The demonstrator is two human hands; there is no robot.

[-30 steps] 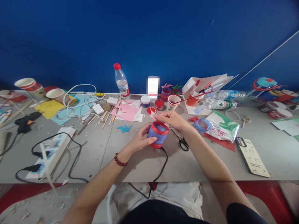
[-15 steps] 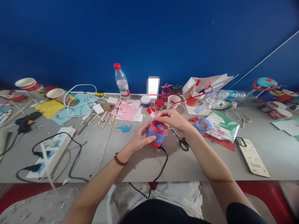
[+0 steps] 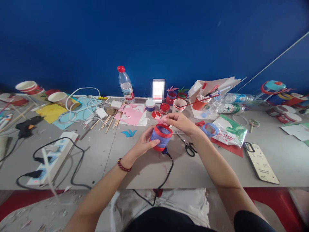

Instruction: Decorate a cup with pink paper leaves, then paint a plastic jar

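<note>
Blue-wrapped and red-rimmed already, the cup (image 3: 161, 138) is sitting just above the bench (image 3: 135, 164), the left hand (image 3: 142, 145) clasping its side while the right hand (image 3: 177, 122) is pinching a pink paper piece (image 3: 161, 120) at its rim, not yet fixed on.

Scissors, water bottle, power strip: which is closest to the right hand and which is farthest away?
Counting from the right hand:
1. The scissors, lying on the table just below and to the right of it.
2. The water bottle, standing at the back by the blue wall, off to the left.
3. The power strip, far over on the left side of the table.
</note>
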